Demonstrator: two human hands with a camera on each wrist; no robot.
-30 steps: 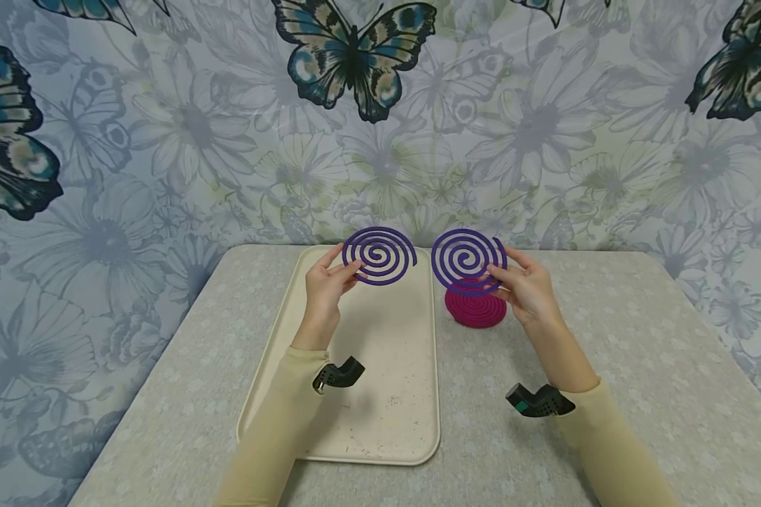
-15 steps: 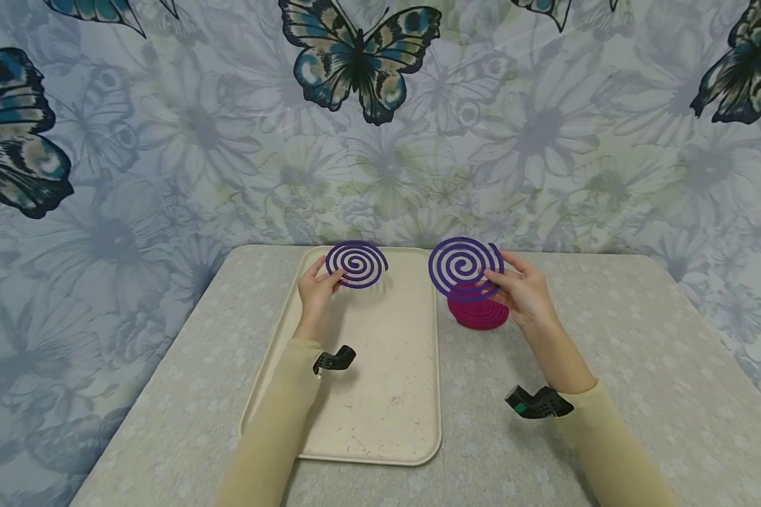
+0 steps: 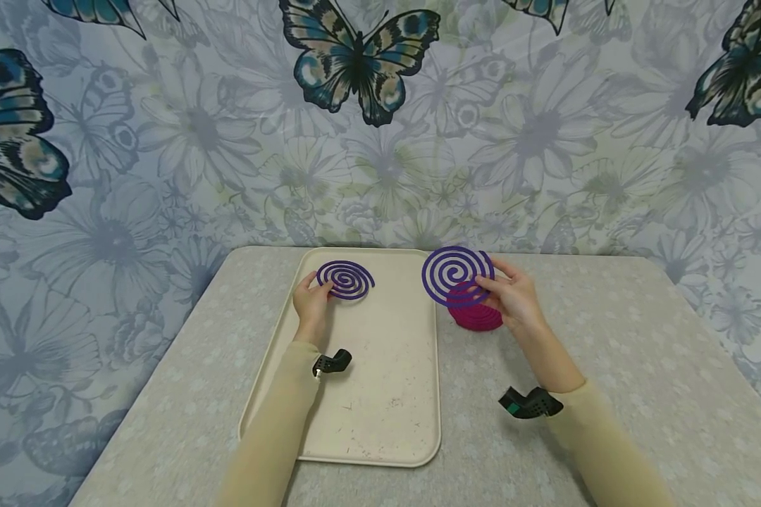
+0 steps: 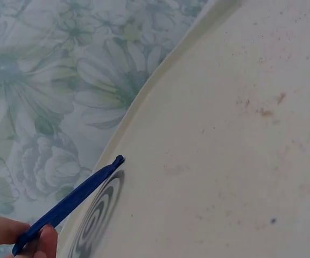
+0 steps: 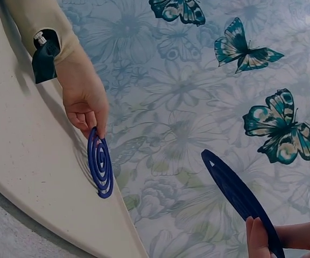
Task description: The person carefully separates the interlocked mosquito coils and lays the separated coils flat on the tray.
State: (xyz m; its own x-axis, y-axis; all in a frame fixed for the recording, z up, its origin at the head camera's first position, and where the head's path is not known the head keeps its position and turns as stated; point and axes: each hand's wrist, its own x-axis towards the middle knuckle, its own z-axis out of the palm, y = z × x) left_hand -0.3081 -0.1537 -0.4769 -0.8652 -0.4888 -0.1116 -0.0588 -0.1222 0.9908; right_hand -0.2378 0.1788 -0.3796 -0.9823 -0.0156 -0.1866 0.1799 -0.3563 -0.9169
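Observation:
My left hand (image 3: 311, 310) pinches the left edge of a purple spiral mosquito coil (image 3: 345, 280) low over the far part of a cream tray (image 3: 380, 366). The left wrist view shows this coil (image 4: 69, 204) nearly edge-on, its shadow falling on the tray. Beyond the tray's right rim, my right hand (image 3: 516, 299) holds a second purple mosquito coil (image 3: 454, 273) by its right side, tilted up to face me. Behind and below that coil lies a magenta spiral coil piece (image 3: 478, 320) on the table, partly covered from sight; whether it is one coil or several stacked, I cannot tell.
The tray lies lengthwise on a pale patterned tabletop (image 3: 583, 324), with small dark specks on its near half. A butterfly-and-flower printed backdrop (image 3: 380, 176) rises right behind the table's far edge. Each wrist wears a black camera band.
My left hand has carried its coil leftward and down toward the tray, away from the other coil. My right hand has lowered slightly and shifted a little left, still holding its coil.

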